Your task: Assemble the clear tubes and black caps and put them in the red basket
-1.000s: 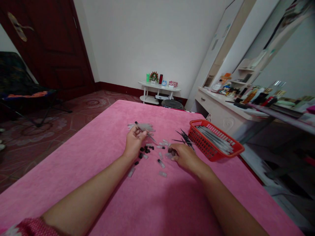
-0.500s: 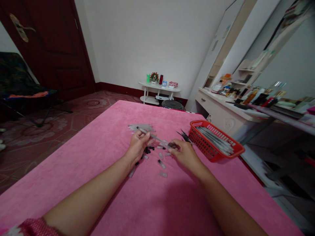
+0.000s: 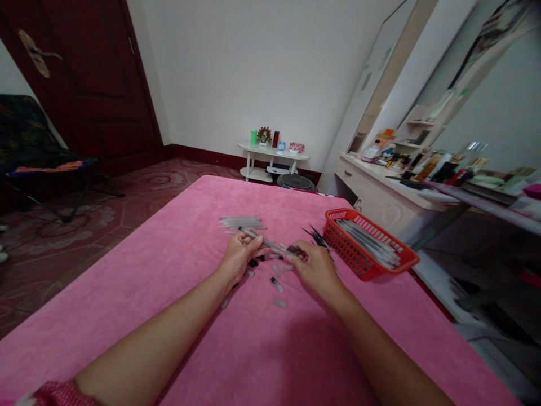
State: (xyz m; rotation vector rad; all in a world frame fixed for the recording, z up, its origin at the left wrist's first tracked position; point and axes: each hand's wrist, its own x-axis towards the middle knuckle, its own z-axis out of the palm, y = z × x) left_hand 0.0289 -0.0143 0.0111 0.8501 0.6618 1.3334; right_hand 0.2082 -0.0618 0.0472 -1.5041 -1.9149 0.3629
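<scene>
My left hand (image 3: 240,254) is closed on a clear pen (image 3: 270,243) with a black end, held slantwise just above the pink cloth. At the pen's other end, my right hand (image 3: 315,266) pinches with thumb and fingers, which hide the tip and any small part there. Beneath the hands lie several clear pen caps (image 3: 279,303) and small black plugs (image 3: 253,263). Beyond my left hand is a row of clear pen barrels (image 3: 242,220). Thin black-tipped pieces (image 3: 318,234) lie to the right of my right hand.
A red plastic basket (image 3: 359,260) full of long thin grey sticks stands on the pink cloth (image 3: 169,259) at the right. Farther right is a dressing table (image 3: 380,186) crowded with bottles. A small white stand (image 3: 273,150) is by the far wall, and a folding chair (image 3: 42,152) at left.
The pen has tilted flatter and shifted slightly right, its far end now reaching into my right hand's fingers. Both hands are closer together around it.
</scene>
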